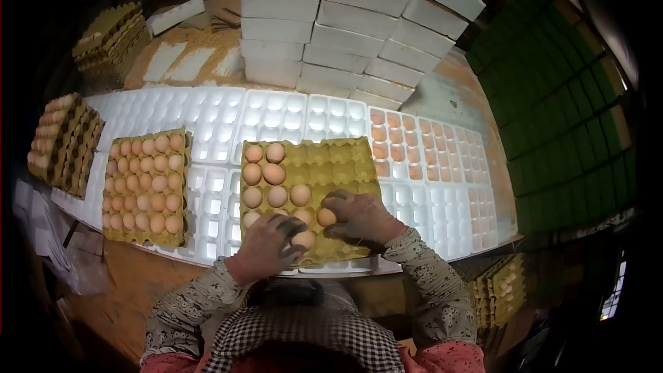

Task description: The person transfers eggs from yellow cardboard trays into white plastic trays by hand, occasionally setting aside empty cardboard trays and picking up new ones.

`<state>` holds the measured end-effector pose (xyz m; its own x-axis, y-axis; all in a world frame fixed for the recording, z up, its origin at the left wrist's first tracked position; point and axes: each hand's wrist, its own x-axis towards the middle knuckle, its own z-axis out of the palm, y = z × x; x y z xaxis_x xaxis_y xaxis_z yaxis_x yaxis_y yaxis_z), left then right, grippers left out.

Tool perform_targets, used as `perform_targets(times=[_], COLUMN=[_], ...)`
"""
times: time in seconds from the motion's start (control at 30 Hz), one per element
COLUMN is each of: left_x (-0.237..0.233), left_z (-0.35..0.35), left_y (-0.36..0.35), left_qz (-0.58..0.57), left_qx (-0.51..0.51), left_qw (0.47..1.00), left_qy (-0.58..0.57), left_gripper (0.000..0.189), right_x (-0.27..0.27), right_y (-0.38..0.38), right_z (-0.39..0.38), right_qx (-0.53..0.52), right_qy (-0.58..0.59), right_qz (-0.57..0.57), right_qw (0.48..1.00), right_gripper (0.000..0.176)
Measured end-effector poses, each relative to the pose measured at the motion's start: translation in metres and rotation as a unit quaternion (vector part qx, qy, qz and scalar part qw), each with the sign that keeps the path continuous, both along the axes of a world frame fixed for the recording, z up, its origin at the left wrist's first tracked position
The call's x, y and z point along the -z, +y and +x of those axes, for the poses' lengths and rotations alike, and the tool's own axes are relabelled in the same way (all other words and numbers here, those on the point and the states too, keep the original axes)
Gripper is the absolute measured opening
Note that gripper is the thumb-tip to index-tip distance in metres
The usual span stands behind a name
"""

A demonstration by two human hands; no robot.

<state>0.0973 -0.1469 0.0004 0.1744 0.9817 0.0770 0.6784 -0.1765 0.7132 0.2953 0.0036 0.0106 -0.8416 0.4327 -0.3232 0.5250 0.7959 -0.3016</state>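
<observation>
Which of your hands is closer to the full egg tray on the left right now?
Left. The left hand lies at the near edge of the partly filled tray, just right of the full egg tray. The right hand sits farther right, touching an egg.

Left hand and right hand side by side, palms down, fingers bent downward, wrists angled inward.

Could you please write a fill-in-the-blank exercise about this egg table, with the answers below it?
1. The right hand holds one ___ at the middle tray.
2. The single tray left of it is completely ___ of eggs.
3. The tall stack of trays behind the table is ___ in colour.
Answers: egg; full; white.
</observation>
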Motion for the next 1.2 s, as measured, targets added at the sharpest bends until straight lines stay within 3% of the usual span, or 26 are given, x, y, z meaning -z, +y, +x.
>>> perform_targets(times=[0.03, 0.1, 0.17, 0.2, 0.23, 0.27, 0.3, 0.33, 0.4, 0.43, 0.47, 0.5, 0.53, 0.6, 0.63, 0.7, 0.73, 0.8, 0.83, 0.87, 0.93, 0.97, 1.03, 1.07, 1.13, 1.2], left_x=[-0.001, -0.028, -0.018, -0.001, -0.003, -0.003, 0.023, 0.014, -0.011, -0.008, -0.002, 0.002, -0.003, -0.021, -0.022, -0.042, -0.05, -0.04, -0.036, -0.029, 0.005, 0.004, 0.0, 0.008, 0.03, 0.046], left_z=[-0.013, -0.04, -0.066, -0.08, -0.075, -0.067, -0.07, -0.054, -0.03, -0.022, -0.013, -0.006, -0.003, -0.003, -0.004, 0.019, 0.034, 0.074, 0.098, 0.12, 0.156, 0.174, 0.2, 0.204, 0.212, 0.236], left_y=[-0.001, 0.008, 0.024, 0.034, 0.045, 0.056, 0.068, 0.07, 0.083, 0.086, 0.085, 0.086, 0.089, 0.093, 0.095, 0.11, 0.118, 0.139, 0.152, 0.166, 0.193, 0.203, 0.225, 0.228, 0.233, 0.244], left_qz=[-0.035, -0.107, -0.016, 0.239, 0.086, -0.077, -0.016, 0.082, 0.06, 0.063, 0.044, 0.023, 0.023, -0.077, -0.053, -0.009, 0.038, 0.064, 0.036, 0.006, -0.087, -0.089, -0.236, -0.238, -0.068, 0.09], left_qx=[-0.07, -0.16, -0.157, -0.058, -0.14, -0.21, -0.189, -0.141, -0.018, -0.008, 0.032, 0.069, 0.068, 0.039, 0.012, 0.024, 0.033, 0.071, 0.106, 0.144, 0.237, 0.238, 0.342, 0.342, 0.203, 0.193], left_qw=[0.969, 0.83, 0.92, 0.969, 0.972, 0.927, 0.981, 0.982, 0.982, 0.982, 0.965, 0.941, 0.941, 0.954, 0.972, 0.986, 0.993, 0.99, 0.986, 0.98, 0.933, 0.932, 0.81, 0.809, 0.959, 0.973], left_qy=[-0.233, -0.524, -0.358, -0.025, -0.169, -0.3, -0.05, 0.098, 0.181, 0.178, 0.256, 0.331, 0.331, 0.289, 0.228, 0.168, 0.106, 0.1, 0.12, 0.14, 0.256, 0.259, 0.414, 0.416, 0.188, 0.094], left_gripper=[0.034, 0.033, 0.03, 0.03, 0.033, 0.035, 0.038, 0.041, 0.047, 0.047, 0.05, 0.052, 0.052, 0.055, 0.055, 0.054, 0.054, 0.057, 0.055, 0.052, 0.046, 0.046, 0.037, 0.037, 0.032, 0.03], right_x=[-0.002, -0.005, -0.016, -0.034, -0.001, 0.015, 0.004, 0.011, 0.032, -0.003, -0.006, -0.003, 0.001, 0.019, 0.037, 0.072, 0.079, 0.088, 0.068, 0.072, 0.098, 0.112, 0.113, 0.113, 0.113, 0.105], right_y=[0.003, 0.003, -0.007, -0.019, -0.028, -0.036, -0.04, -0.036, -0.03, -0.027, -0.017, -0.005, 0.005, 0.025, 0.036, 0.057, 0.066, 0.086, 0.095, 0.109, 0.134, 0.14, 0.141, 0.14, 0.132, 0.118], right_z=[0.007, 0.009, -0.004, -0.02, -0.028, -0.038, -0.049, -0.039, -0.015, -0.001, 0.024, 0.05, 0.073, 0.107, 0.116, 0.129, 0.132, 0.137, 0.129, 0.125, 0.12, 0.121, 0.133, 0.14, 0.169, 0.194], right_qx=[0.036, 0.077, 0.076, 0.055, 0.013, 0.002, -0.003, 0.014, 0.039, 0.121, 0.125, 0.202, 0.275, 0.374, 0.377, 0.368, 0.364, 0.355, 0.423, 0.422, 0.323, 0.216, 0.223, 0.228, 0.362, 0.462], right_qy=[0.079, 0.159, 0.207, 0.149, 0.166, 0.142, 0.05, 0.043, 0.245, 0.212, 0.21, 0.289, 0.366, 0.314, 0.316, 0.11, 0.113, 0.274, 0.323, 0.324, 0.437, 0.368, 0.384, 0.395, 0.512, 0.597], right_qz=[-0.035, -0.07, -0.045, -0.027, 0.075, 0.113, 0.102, 0.108, 0.057, -0.017, -0.014, -0.026, -0.041, -0.005, -0.006, -0.046, -0.049, -0.013, -0.048, -0.053, 0.051, 0.169, 0.107, 0.045, -0.054, -0.052], right_qw=[0.996, 0.982, 0.974, 0.987, 0.983, 0.983, 0.993, 0.993, 0.967, 0.97, 0.97, 0.935, 0.888, 0.873, 0.871, 0.922, 0.923, 0.894, 0.846, 0.845, 0.838, 0.888, 0.89, 0.889, 0.777, 0.653], right_gripper=[0.061, 0.06, 0.057, 0.051, 0.047, 0.049, 0.052, 0.052, 0.053, 0.051, 0.051, 0.051, 0.05, 0.049, 0.049, 0.046, 0.046, 0.043, 0.034, 0.034, 0.026, 0.022, 0.023, 0.024, 0.025, 0.022])
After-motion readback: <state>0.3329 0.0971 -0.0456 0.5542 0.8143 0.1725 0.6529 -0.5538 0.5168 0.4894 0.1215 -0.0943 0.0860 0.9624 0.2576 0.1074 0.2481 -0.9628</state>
